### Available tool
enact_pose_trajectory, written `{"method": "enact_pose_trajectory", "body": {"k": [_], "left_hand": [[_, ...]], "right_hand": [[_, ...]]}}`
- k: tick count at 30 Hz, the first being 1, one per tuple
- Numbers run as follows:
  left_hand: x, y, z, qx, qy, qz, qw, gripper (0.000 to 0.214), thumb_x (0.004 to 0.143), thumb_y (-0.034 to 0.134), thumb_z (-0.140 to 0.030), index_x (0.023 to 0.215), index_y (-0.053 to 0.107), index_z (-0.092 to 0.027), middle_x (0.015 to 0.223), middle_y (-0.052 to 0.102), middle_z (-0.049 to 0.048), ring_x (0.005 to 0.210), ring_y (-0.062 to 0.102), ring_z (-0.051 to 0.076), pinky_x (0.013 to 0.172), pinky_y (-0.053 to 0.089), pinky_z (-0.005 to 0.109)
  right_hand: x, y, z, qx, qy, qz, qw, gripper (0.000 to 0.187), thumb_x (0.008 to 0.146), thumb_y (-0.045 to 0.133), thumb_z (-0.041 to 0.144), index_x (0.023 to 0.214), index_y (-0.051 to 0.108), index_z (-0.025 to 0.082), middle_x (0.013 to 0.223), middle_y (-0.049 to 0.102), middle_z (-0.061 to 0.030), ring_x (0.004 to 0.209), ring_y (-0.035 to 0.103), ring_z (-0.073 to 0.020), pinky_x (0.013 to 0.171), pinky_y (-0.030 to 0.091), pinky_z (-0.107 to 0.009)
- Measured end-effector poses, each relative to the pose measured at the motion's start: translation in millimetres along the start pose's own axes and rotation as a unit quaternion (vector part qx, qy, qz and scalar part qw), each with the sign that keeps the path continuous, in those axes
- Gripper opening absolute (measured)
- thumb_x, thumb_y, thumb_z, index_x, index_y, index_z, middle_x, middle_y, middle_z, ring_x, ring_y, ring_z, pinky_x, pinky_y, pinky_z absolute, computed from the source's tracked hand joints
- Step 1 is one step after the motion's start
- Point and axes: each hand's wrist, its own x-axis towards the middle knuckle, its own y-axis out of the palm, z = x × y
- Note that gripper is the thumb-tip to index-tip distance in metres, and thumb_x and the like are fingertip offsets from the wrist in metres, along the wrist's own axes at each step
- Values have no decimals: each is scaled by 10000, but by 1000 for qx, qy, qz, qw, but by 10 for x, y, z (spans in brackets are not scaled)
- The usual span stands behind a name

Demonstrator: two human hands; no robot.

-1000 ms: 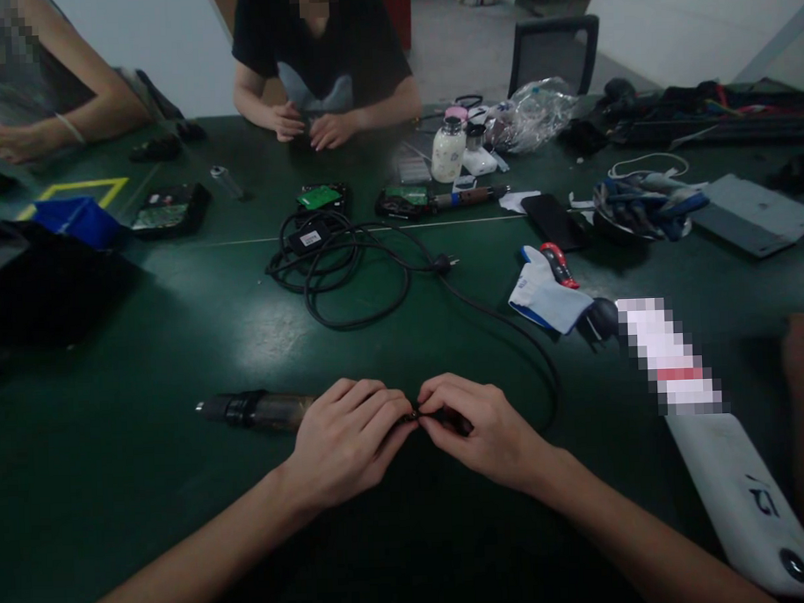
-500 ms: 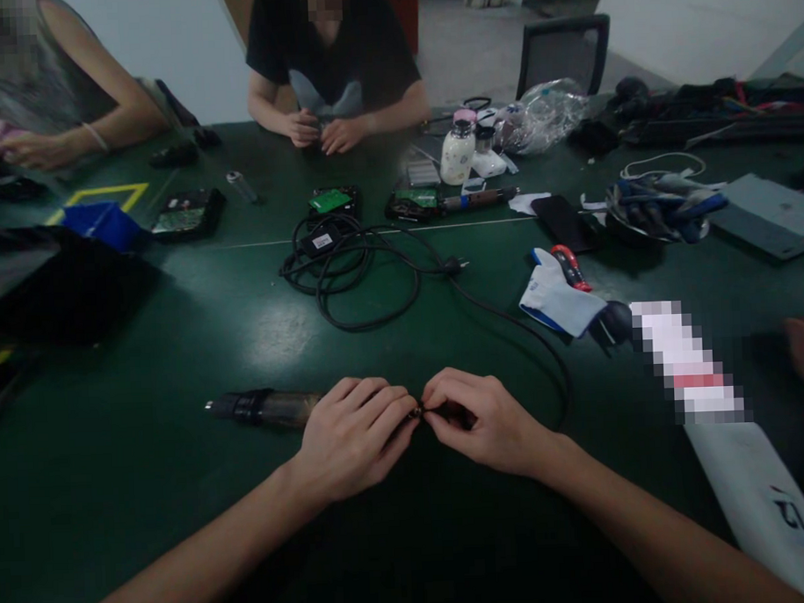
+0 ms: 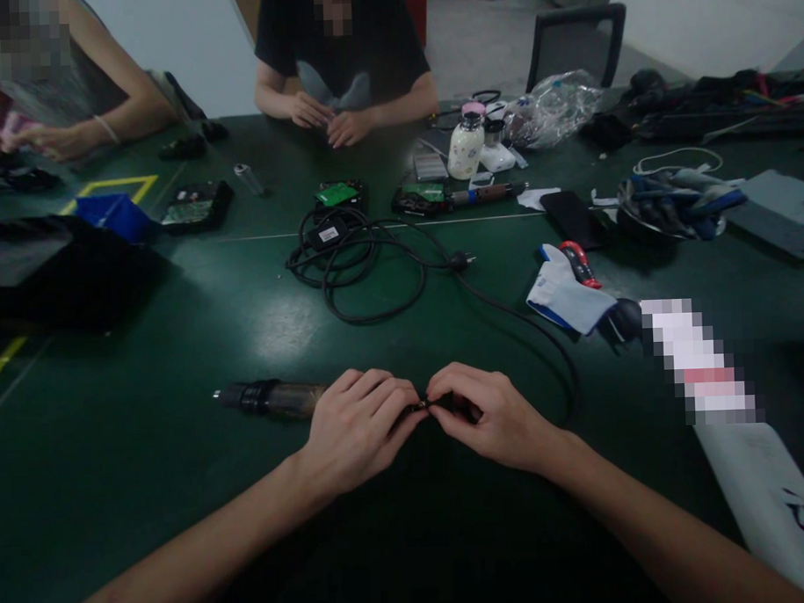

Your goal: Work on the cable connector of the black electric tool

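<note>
A dark, tube-shaped electric tool (image 3: 273, 398) lies flat on the green table (image 3: 179, 344), its tip pointing left. My left hand (image 3: 357, 426) is wrapped around its rear end. My right hand (image 3: 491, 413) pinches the black power cable (image 3: 541, 341) where it joins the tool. The fingertips of both hands meet at a small metal joint between them. The cable curves away to the right and back toward a coil (image 3: 354, 259) in the middle of the table.
A white glove with a red-handled tool (image 3: 566, 291) lies to the right. A long white device (image 3: 757, 483) sits at the near right edge. Circuit boards (image 3: 338, 195), a bottle (image 3: 466, 150), a blue bin (image 3: 118, 215) and a black bag (image 3: 64, 278) lie farther off. Two other people sit across the table.
My hands stay joined on the tool and cable. The view has drifted slightly left and downward, so everything sits a little further right and up.
</note>
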Motion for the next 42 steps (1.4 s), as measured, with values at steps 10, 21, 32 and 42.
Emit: {"method": "enact_pose_trajectory", "body": {"k": [10, 21, 32, 42], "left_hand": [[13, -38, 5, -4, 21, 14, 1000, 195, 976, 640, -269, 1161, 683, -224, 1147, 771, 21, 1023, 695, 207, 826, 457, 390], [24, -43, 4, -6, 21, 18, 1000, 223, 968, 636, -289, 1175, 688, -224, 1147, 768, 24, 1024, 697, 214, 818, 462, 389], [45, -60, -11, -12, 6, 30, 999, 210, 976, 648, -323, 1160, 670, -225, 1183, 757, 7, 1025, 688, 212, 813, 442, 402], [18, -38, -15, -8, -10, 27, 1000, 149, 1003, 639, -320, 1114, 674, -226, 1156, 763, 2, 1010, 682, 204, 821, 423, 396]], "right_hand": [[-2, 4, -4, 13, 8, -5, 1000, 98, 977, 642, 146, 1060, 653, 198, 1050, 679, -52, 764, 613, -141, 657, 504, -263], [4, 2, 12, 7, -1, -13, 1000, 82, 990, 634, 151, 1056, 650, 198, 1047, 683, -58, 783, 621, -146, 648, 510, -258], [3, 3, 12, 4, 3, -10, 1000, 85, 987, 636, 145, 1054, 647, 196, 1052, 676, -52, 772, 611, -140, 657, 497, -262], [2, 2, -1, 8, 6, -1, 1000, 73, 993, 630, 145, 1047, 640, 193, 1045, 658, -49, 787, 604, -141, 662, 485, -255]]}}
